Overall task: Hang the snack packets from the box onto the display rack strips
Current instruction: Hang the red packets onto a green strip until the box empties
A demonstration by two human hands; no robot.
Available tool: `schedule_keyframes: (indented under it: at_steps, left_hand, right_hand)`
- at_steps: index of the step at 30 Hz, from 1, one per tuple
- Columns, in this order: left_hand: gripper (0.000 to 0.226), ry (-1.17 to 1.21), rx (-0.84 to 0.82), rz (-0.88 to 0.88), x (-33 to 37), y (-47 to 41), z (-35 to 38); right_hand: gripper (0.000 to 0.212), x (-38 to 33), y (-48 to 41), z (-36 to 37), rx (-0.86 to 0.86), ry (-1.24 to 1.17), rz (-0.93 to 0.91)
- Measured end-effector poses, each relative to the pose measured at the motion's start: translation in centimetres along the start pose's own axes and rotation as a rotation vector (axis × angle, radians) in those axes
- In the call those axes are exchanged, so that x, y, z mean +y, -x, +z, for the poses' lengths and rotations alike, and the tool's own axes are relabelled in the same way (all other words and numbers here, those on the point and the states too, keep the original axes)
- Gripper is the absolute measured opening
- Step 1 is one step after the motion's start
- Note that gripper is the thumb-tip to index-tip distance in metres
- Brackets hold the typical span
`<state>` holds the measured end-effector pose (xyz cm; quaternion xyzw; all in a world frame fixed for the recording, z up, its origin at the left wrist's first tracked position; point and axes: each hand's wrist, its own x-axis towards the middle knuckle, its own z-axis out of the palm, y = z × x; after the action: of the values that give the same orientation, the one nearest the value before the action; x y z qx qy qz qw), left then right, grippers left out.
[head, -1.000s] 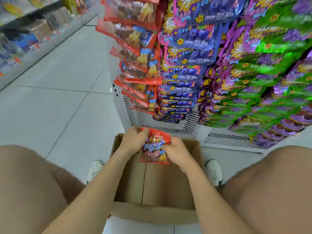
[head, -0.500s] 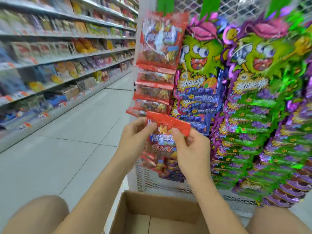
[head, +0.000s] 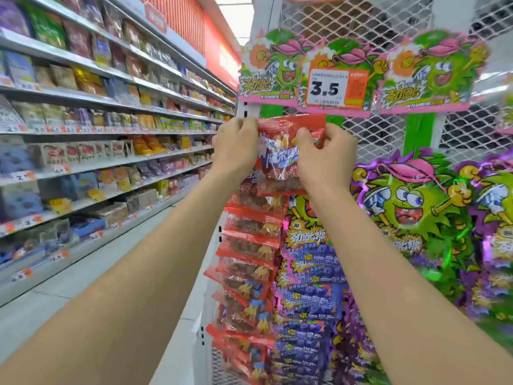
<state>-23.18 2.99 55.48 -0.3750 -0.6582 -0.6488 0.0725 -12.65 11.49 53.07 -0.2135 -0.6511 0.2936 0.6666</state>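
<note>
Pinching the red snack packet (head: 277,162) by its top, the left hand (head: 236,145) and right hand (head: 327,157) have lifted it higher.

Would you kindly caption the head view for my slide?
Left hand and right hand hold a red snack packet above hanging red packets.

Shelves (head: 111,112): long rows along the left side of the aisle, running from near to far, packed with boxed and bagged goods.
Shelf labels (head: 58,257): small white and orange price tags on the shelf edges.
Floor (head: 41,309): pale grey tiles, lower left.
Wall (head: 194,26): red ribbed panel above the far shelves.
Price card (head: 326,88): white and orange, reads 3.5, upper centre right.
</note>
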Motion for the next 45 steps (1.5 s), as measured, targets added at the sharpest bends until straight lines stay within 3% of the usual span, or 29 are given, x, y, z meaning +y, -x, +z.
schedule_keyframes:
  at_steps: [3,6,9,12,16,21,24,30,35,38,42,45]
  left_hand:
    - [0.032,0.059,-0.017,-0.102,0.6,-1.3,0.3]
    - [0.028,0.166,-0.02,-0.154,0.9,-2.0,0.5]
    - [0.023,0.309,-0.064,-0.202,1.1,-2.2,0.5]
    - [0.028,0.371,-0.114,-0.221,1.5,-2.1,0.5]
    - [0.024,0.43,-0.073,-0.265,2.0,-2.1,0.8]
    - [0.033,0.424,0.0,-0.3,1.7,-1.8,0.9]
    - [0.016,0.417,-0.018,-0.28,1.4,-1.8,0.7]
    - [0.018,0.352,-0.024,-0.211,0.2,-1.4,0.6]
    - [0.034,0.317,-0.032,-0.15,0.3,-1.9,0.3]
    - [0.024,0.38,-0.085,-0.248,1.4,-2.5,-0.1]
    - [0.048,0.422,-0.238,-0.346,2.2,-3.0,-0.4]
    - [0.03,0.401,-0.291,-0.371,2.7,-3.0,-0.5]
  right_hand:
    - [0.04,-0.9,-2.3,1.5,-0.006,0.026,0.007]
    - [0.013,-1.4,-3.8,3.1,-0.014,0.074,-0.019]
    - [0.035,-0.9,-4.7,4.5,0.025,0.08,0.016]
    - [0.032,-0.7,-5.1,5.0,0.051,0.075,0.056]
    - [0.052,-1.5,-5.1,4.2,0.05,0.081,0.097]
    - [0.025,-1.3,-4.7,4.3,0.025,0.1,0.184]
    - [0.024,-1.4,-4.3,4.1,-0.033,0.148,0.175]
    - [0.02,-1.2,-3.7,3.4,-0.104,0.192,0.16]
    - [0.024,-1.7,-4.2,3.6,-0.049,0.104,0.028]
    - [0.027,-1.8,-4.9,3.7,-0.04,0.096,0.01]
    - [0.039,-1.7,-5.1,3.5,-0.005,0.047,0.005]
    - [0.041,-1.8,-5.1,3.5,0.003,0.027,0.002]
